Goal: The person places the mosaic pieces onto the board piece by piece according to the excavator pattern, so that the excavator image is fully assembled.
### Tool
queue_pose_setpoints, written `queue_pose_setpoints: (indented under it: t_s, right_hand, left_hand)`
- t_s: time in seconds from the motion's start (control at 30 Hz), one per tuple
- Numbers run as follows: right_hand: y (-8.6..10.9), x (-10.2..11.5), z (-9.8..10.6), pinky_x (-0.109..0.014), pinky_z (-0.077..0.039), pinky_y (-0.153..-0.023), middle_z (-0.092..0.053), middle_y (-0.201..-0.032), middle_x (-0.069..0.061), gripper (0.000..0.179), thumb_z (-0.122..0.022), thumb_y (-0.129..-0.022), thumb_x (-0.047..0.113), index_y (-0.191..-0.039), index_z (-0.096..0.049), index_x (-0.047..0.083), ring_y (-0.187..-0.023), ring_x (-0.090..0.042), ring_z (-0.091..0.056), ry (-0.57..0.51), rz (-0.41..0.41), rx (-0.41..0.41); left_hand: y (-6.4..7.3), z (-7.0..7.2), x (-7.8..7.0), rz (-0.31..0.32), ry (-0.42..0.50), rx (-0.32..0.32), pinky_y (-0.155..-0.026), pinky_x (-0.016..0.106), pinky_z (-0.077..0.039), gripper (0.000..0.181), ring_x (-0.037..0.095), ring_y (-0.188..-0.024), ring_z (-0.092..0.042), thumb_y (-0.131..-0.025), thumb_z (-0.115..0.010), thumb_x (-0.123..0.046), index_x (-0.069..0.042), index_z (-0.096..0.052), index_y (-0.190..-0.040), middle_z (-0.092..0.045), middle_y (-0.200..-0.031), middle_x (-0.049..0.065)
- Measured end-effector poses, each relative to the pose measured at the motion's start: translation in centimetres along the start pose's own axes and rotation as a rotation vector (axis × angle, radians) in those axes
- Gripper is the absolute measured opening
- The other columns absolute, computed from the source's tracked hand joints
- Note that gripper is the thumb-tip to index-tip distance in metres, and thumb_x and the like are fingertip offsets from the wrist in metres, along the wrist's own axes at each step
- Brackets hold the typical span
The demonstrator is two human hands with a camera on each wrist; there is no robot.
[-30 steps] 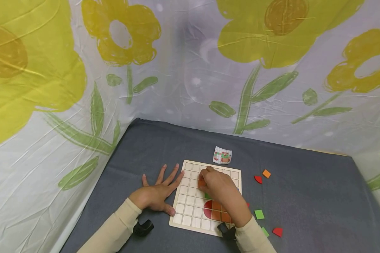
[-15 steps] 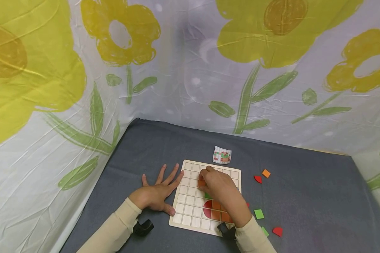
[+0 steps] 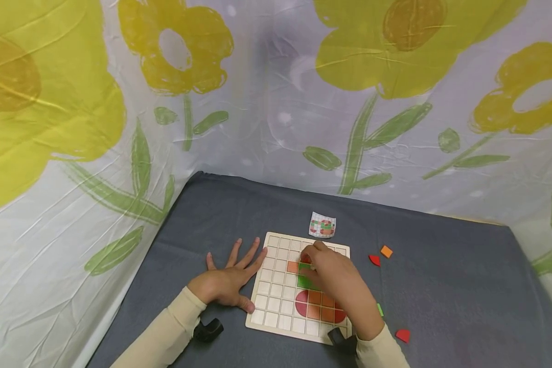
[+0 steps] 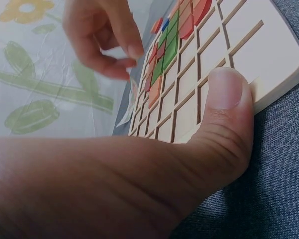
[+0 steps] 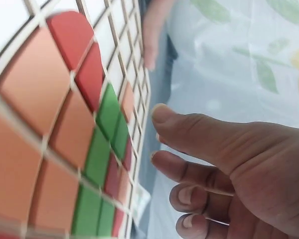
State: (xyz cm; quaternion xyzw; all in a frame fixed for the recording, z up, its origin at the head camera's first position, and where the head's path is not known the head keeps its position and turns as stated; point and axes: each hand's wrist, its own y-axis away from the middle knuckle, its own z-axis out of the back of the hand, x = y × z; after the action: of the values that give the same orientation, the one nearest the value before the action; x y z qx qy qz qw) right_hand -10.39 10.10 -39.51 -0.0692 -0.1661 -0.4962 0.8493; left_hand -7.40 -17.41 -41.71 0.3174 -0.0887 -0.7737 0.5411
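Observation:
A pale wooden grid board [image 3: 267, 305] lies on the dark table. My left hand [image 3: 227, 283] has its fingers spread by the board's left edge, and its thumb [image 4: 226, 94] rests on the rim in the left wrist view. My right hand [image 3: 338, 278] hovers over the board; its loosely bent fingers hold nothing in the right wrist view. A single orange square tile [image 3: 293, 267] sits in a cell left of that hand. Green tiles [image 3: 306, 282], orange tiles [image 3: 321, 305] and a red rounded tile [image 3: 301, 301] fill other cells. The right hand hides part of the board.
Behind the board lies a small printed pattern card [image 3: 322, 226]. Loose pieces on the right include an orange square [image 3: 386, 251], a red quarter-round [image 3: 374, 260] and another red one [image 3: 403, 336]. A flowered cloth [image 3: 267, 128] hangs behind the table.
My right hand has let go of the orange square tile, now uncovered in its cell, and moved right. The left hand keeps its place.

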Motion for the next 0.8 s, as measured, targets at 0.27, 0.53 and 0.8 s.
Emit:
queue_pose_setpoints:
  t_s: [0.27,0.53,0.8]
  right_hand:
    - [3.1,-2.9,1.6,-0.031,-0.051,-0.063,-0.067,-0.107,0.002,0.031,-0.086,-0.091,0.028,-0.116,-0.074,0.014,-0.082,-0.011,-0.066,-0.056,-0.127,0.004]
    - [7.1,-7.0,3.2,-0.037,-0.053,-0.064,-0.069,-0.104,0.004,0.036,-0.083,-0.094,0.033,-0.122,-0.071,0.014,-0.081,-0.011,-0.063,-0.066,-0.27,0.073]
    - [11.7,-10.6,2.8,-0.046,-0.058,-0.077,-0.068,-0.101,0.003,0.038,-0.083,-0.092,0.038,-0.116,-0.073,0.011,-0.09,-0.017,-0.068,0.011,-0.325,0.079]
  left_hand:
    - [0.0,0.2,0.2,-0.009,0.03,0.01,-0.101,0.091,0.014,0.133,0.039,-0.159,0.025,-0.076,-0.088,-0.053,-0.031,0.003,-0.172,0.022,-0.176,-0.001]
    - [0.3,0.3,0.1,-0.01,0.035,-0.003,-0.101,0.093,0.011,0.132,0.039,-0.159,0.024,-0.076,-0.088,-0.053,-0.032,0.0,-0.172,0.02,-0.177,-0.002]
    - [0.3,0.3,-0.2,-0.021,0.031,-0.01,-0.1,0.093,0.01,0.133,0.039,-0.159,0.024,-0.074,-0.088,-0.054,-0.031,0.0,-0.172,0.019,-0.177,-0.002]
